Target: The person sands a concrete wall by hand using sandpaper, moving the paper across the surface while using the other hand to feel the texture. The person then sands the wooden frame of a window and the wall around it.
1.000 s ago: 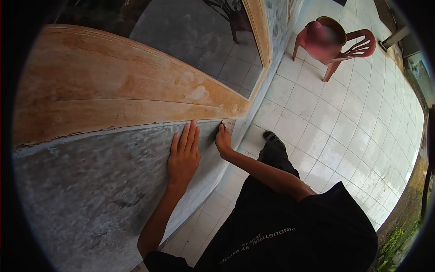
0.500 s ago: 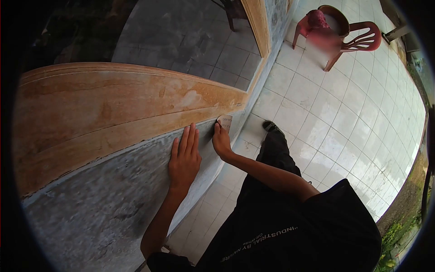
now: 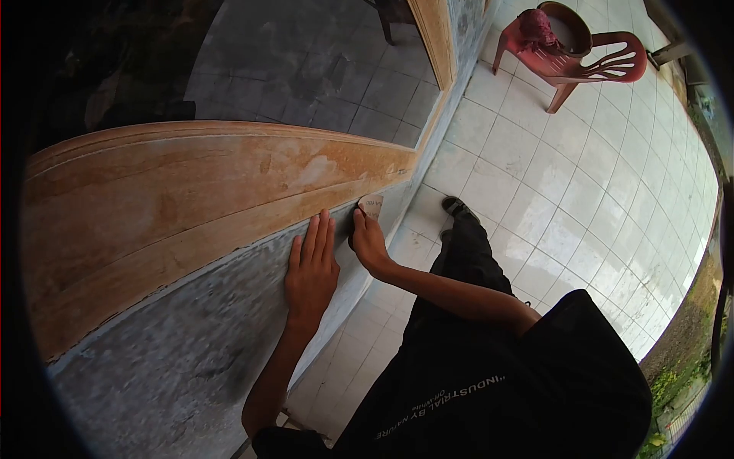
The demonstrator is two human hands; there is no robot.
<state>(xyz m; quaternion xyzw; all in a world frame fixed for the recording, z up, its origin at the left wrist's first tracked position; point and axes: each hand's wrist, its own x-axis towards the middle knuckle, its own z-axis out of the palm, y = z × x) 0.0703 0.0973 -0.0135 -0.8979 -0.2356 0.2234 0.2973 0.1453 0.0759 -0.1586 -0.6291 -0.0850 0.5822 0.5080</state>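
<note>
Presses the left hand (image 3: 310,268) flat on the grey wall (image 3: 176,344) just below the wooden frame (image 3: 191,199), with fingers stretched out side by side, relaxed and gripping nothing. Pinches a small piece of sandpaper (image 3: 371,205) in the right hand (image 3: 369,243), with fingers curled tight on it, and holds it against the wall right under the frame's lower corner. Cannot tell whether the paper touches the frame's edge. Sets both hands close together beneath the frame, the right one nearer the corner. Shows pale, blotchy wood along the frame, with dark glass (image 3: 306,61) above it. Plants one dark shoe (image 3: 456,206) on the white tiled floor (image 3: 550,191), down past the frame's corner. Has a red plastic chair (image 3: 581,57) well beyond that corner, far from the frame.
</note>
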